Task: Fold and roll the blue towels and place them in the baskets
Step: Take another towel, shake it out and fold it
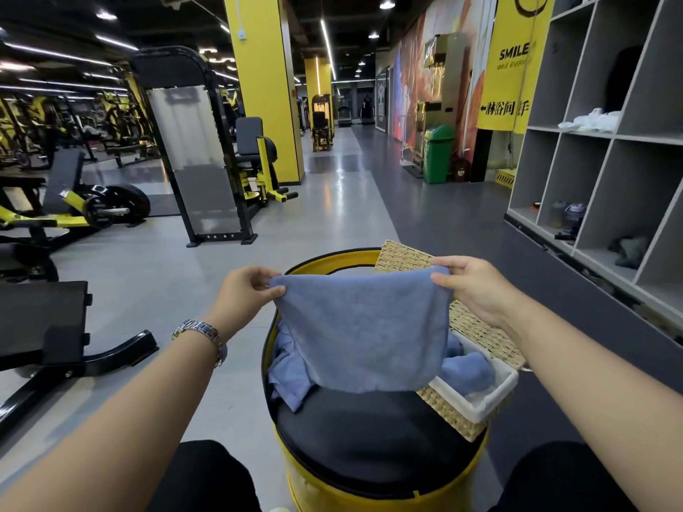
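Observation:
A blue towel hangs in the air, folded over at the top, above a yellow drum seat with a black cushion. My left hand pinches its top left corner and my right hand pinches its top right corner. Behind it on the left lies a heap of loose blue towels. On the right stands a woven basket with a white liner, and a rolled blue towel lies in it. A second woven basket shows behind the held towel, mostly hidden.
Grey cubby shelves line the right side. A black bench and gym machines stand on the left. A second yellow drum sits behind the first. My knees in dark trousers flank the drum seat.

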The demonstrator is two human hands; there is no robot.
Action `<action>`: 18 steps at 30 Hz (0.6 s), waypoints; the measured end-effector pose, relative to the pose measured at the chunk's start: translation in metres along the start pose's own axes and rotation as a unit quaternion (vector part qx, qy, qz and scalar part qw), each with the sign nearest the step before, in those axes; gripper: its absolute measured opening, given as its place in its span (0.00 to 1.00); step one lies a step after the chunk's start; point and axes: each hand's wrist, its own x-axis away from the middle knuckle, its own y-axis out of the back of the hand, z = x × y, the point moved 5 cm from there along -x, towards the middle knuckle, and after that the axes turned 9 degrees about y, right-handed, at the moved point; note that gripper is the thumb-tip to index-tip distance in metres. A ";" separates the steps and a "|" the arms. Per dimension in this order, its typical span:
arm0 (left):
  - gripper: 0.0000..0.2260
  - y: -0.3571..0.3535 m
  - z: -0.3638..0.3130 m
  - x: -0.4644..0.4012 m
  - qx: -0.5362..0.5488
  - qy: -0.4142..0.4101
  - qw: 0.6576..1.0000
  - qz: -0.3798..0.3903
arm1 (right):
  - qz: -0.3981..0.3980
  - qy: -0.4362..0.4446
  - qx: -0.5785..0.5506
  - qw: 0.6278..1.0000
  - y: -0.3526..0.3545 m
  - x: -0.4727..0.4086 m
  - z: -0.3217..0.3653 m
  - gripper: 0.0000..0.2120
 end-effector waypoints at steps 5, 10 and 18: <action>0.12 -0.001 0.005 0.005 -0.030 0.004 0.999 0.045 | 0.062 0.028 0.224 0.972 0.000 0.005 0.003 0.23; 0.06 0.005 0.008 0.005 -0.085 -0.034 0.996 0.010 | 0.024 0.100 0.359 0.928 0.001 0.011 0.011 0.06; 0.08 0.019 0.005 0.020 -0.148 -0.067 0.987 -0.014 | 0.023 0.124 0.388 0.913 0.006 0.023 0.020 0.06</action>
